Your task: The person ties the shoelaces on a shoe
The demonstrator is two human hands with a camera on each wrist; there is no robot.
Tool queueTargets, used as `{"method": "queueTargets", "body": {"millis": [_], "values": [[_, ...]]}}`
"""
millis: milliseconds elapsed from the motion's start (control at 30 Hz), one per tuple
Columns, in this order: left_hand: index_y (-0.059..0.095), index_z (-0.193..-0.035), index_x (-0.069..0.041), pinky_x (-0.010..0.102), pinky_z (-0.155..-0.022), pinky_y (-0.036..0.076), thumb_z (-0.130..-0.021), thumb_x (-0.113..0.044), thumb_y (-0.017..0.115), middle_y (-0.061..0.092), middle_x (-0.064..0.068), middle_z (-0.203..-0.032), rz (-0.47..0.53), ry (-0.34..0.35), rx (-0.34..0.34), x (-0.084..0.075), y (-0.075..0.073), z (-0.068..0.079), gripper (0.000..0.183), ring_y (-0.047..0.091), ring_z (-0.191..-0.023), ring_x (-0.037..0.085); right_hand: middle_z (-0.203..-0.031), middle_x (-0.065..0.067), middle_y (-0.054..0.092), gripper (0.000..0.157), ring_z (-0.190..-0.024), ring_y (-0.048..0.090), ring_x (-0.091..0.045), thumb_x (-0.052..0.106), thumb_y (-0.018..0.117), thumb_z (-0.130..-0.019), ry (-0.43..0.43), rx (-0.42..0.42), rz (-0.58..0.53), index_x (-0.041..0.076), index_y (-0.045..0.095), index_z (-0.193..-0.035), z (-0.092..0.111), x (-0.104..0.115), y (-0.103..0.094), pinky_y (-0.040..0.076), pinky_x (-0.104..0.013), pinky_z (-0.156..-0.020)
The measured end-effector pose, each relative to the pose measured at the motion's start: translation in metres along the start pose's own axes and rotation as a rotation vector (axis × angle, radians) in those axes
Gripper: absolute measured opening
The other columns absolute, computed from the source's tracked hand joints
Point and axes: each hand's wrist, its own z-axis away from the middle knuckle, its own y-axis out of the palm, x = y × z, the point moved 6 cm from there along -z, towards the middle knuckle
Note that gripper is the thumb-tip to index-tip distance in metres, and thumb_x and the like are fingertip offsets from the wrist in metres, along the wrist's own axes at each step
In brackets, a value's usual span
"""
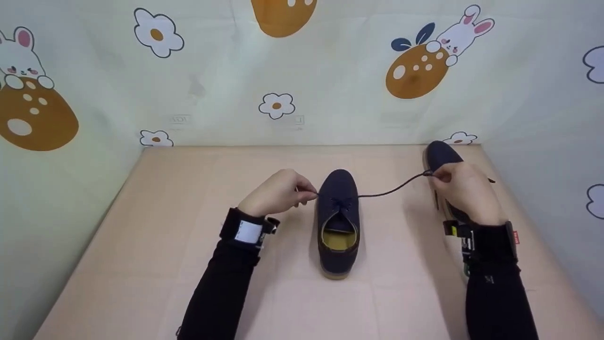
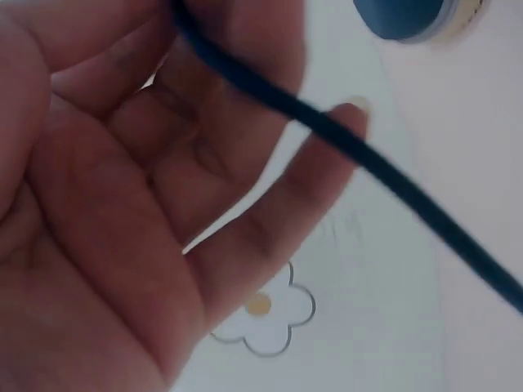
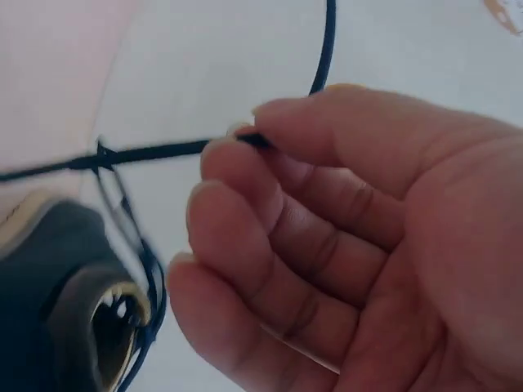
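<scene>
A dark navy lace-up shoe (image 1: 339,182) stands upright in the middle of the table, toe away from me, tan lining showing. On its left side my left hand (image 1: 278,193) pinches a shoelace with its fingertips right beside the shoe. In the left wrist view the dark shoelace (image 2: 392,180) runs across the fingers. Out to the right my right hand (image 1: 472,191) pinches another shoelace (image 1: 391,192), which stretches in a shallow curve from the shoe's right side. The right wrist view has this lace (image 3: 163,153) between thumb and index finger.
A second navy shoe (image 1: 441,153) lies at the far right of the table (image 1: 188,226), partly hidden behind the right hand. Pale walls with printed flowers and rabbits (image 1: 217,71) rise at the back and both sides.
</scene>
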Motion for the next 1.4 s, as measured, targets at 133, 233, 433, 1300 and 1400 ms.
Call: {"method": "queueTargets", "body": {"millis": [133, 233, 433, 1300, 1400], "values": [[0.078, -0.105, -0.007, 0.025, -0.062, 0.049, -0.097, -0.013, 0.065, 0.073, 0.004, -0.086, -0.021, 0.103, -0.050, -0.015, 0.010, -0.006, 0.016, 0.063, -0.068, 0.010, -0.074, -0.002, 0.067, 0.014, -0.062, 0.058, -0.018, 0.018, 0.070, -0.093, -0.030, 0.075, -0.089, 0.005, 0.074, -0.089, 0.000, 0.025, 0.005, 0.046, -0.029, -0.057], [0.076, -0.109, -0.007, 0.025, -0.071, 0.051, -0.098, -0.010, 0.062, 0.074, 0.004, -0.098, -0.059, 0.137, -0.080, -0.023, 0.016, -0.009, 0.018, 0.066, -0.077, 0.010, -0.074, 0.000, 0.068, 0.015, -0.064, 0.061, -0.017, 0.022, 0.070, -0.094, -0.058, 0.107, -0.170, 0.009, 0.074, -0.090, 0.002, 0.047, 0.009, 0.047, -0.026, -0.057], [0.073, -0.105, -0.007, 0.024, -0.070, 0.052, -0.095, -0.013, 0.068, 0.073, 0.000, -0.087, -0.024, 0.125, -0.149, -0.027, 0.022, -0.013, 0.013, 0.068, -0.072, 0.010, -0.072, 0.002, 0.067, 0.014, -0.062, 0.063, -0.015, 0.022, 0.071, -0.094, -0.159, -0.018, -0.325, 0.009, 0.074, -0.090, 0.007, 0.085, 0.008, 0.045, -0.021, -0.055], [0.076, -0.092, -0.010, 0.024, -0.062, 0.049, -0.094, -0.020, 0.070, 0.070, -0.005, -0.078, -0.081, 0.143, -0.249, -0.029, 0.019, -0.016, 0.012, 0.060, -0.065, 0.007, -0.085, 0.001, 0.071, 0.010, -0.074, 0.065, -0.011, 0.005, 0.077, -0.085, -0.618, 0.047, -0.162, 0.007, 0.077, -0.095, 0.015, 0.133, 0.075, 0.053, -0.029, -0.065], [0.076, -0.092, -0.011, 0.024, -0.061, 0.048, -0.094, -0.021, 0.070, 0.070, -0.006, -0.078, -0.069, 0.130, -0.236, -0.028, 0.018, -0.016, 0.011, 0.059, -0.063, 0.005, -0.092, -0.002, 0.073, 0.014, -0.081, 0.068, -0.014, 0.005, 0.075, -0.087, -0.599, 0.152, -0.143, 0.005, 0.076, -0.101, 0.014, 0.127, 0.079, 0.055, -0.031, -0.070]]}}
